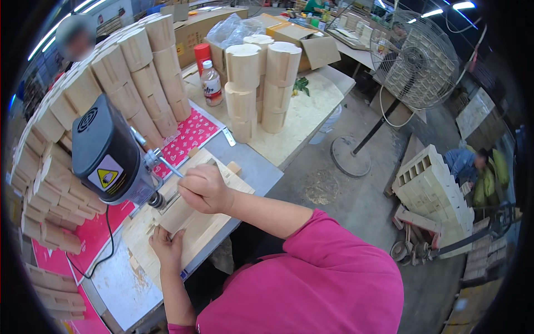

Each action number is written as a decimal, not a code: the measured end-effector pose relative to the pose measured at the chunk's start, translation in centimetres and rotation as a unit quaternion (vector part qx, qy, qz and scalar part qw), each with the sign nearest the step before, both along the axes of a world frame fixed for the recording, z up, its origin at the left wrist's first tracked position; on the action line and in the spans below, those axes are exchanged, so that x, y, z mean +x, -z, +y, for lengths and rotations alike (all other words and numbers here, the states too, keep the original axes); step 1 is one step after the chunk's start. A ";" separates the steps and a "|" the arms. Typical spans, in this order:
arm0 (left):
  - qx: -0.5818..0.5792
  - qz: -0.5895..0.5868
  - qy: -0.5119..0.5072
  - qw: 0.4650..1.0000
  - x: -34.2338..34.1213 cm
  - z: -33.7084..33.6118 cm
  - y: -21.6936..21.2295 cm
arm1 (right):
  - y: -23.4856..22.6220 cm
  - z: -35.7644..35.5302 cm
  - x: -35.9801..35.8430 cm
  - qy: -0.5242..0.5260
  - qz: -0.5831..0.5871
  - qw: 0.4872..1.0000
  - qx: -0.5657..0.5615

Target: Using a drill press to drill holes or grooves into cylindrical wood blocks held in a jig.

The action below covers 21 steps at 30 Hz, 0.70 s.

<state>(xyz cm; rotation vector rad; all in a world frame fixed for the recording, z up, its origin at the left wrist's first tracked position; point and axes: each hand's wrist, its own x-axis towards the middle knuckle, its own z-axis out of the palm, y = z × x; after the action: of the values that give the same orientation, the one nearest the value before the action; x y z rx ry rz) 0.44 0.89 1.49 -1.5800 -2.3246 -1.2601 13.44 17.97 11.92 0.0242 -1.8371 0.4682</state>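
A dark blue-grey bench drill press (111, 150) with a yellow warning label stands on the left of the table. My right hand (204, 189) is closed in a fist round the end of its metal feed lever (169, 167). Below the drill chuck (156, 200) lies a pale wooden piece (177, 216) on a flat wooden board (208, 236). My left hand (167, 246) grips the near end of that piece, fingers on one side and thumb on the other. Whether the bit touches the wood I cannot tell.
Stacked wooden cylinders (139, 72) line the left and back; more stacks (243, 92) stand on a side table. Beside them is a labelled bottle (212, 86). A black cable (105, 259) crosses the tabletop. A pedestal fan (413, 58) stands right, with people working farther off.
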 end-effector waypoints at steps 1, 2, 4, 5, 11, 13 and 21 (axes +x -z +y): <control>-0.003 -0.022 -0.009 1.000 0.1 0.2 0.0 | -2.2 0.1 -0.2 0.015 0.029 0.999 -0.003; -0.008 -0.044 -0.023 0.999 0.2 -0.1 0.0 | -4.3 0.2 -0.8 0.025 0.057 0.998 -0.007; -0.031 -0.035 -0.013 0.999 0.6 0.3 -0.8 | -8.2 1.2 -2.1 0.070 0.042 0.995 -0.052; -0.058 -0.029 -0.022 0.998 0.6 0.3 -1.0 | -9.7 1.9 -3.4 0.094 0.000 0.993 -0.070; 0.053 -0.212 0.009 0.976 -0.1 0.6 1.6 | -11.2 5.1 -8.1 0.082 -0.086 0.980 -0.157; 0.033 -0.234 0.003 0.972 0.1 0.8 1.0 | -10.5 5.8 -7.8 0.038 -0.080 0.978 -0.189; 0.062 -0.205 0.011 0.977 -0.2 0.3 0.8 | -2.4 7.4 0.1 -0.066 -0.480 0.858 -0.168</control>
<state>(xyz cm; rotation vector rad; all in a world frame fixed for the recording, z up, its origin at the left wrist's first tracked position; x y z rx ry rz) 0.28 1.17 0.70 -1.4195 -2.3872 -1.8501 13.52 25.41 14.35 -0.3924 -2.7054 1.0227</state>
